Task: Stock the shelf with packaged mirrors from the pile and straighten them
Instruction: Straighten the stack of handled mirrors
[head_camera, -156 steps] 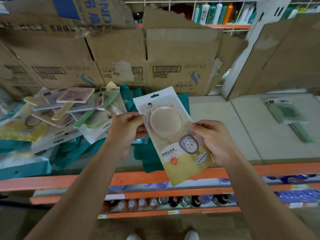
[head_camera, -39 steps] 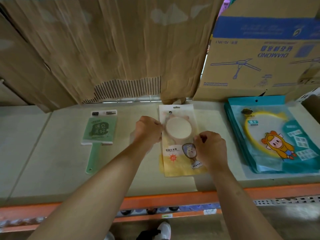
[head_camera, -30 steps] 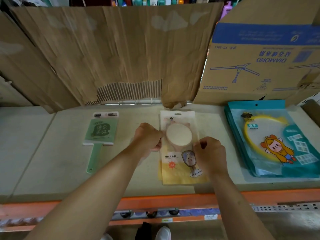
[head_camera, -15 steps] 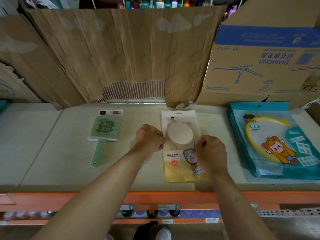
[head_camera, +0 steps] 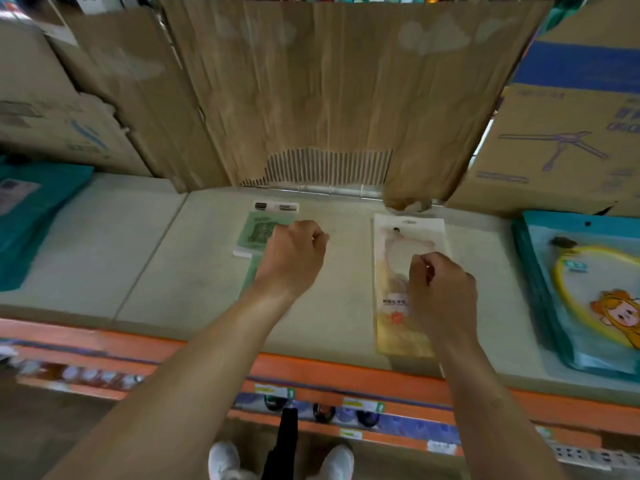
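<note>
Grip: my left hand [head_camera: 294, 258] is clenched, empty, pulled left off the pink mirror pack [head_camera: 405, 237] it flanked half a second ago. My right hand [head_camera: 441, 292] is curled over it, contact unclear. Pack lies straight on the shelf [head_camera: 138, 254], between green hand mirror [head_camera: 258, 230] and teal packs [head_camera: 540, 258]; placed, I reckon, so pile next. Torn cardboard [head_camera: 329, 91] behind.

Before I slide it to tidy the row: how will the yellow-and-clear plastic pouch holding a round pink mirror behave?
Flat on the pale shelf board, the plastic pouch should slide, not roll. Its thin film probably flexes at the edges. The round mirror inside may crack.
</note>
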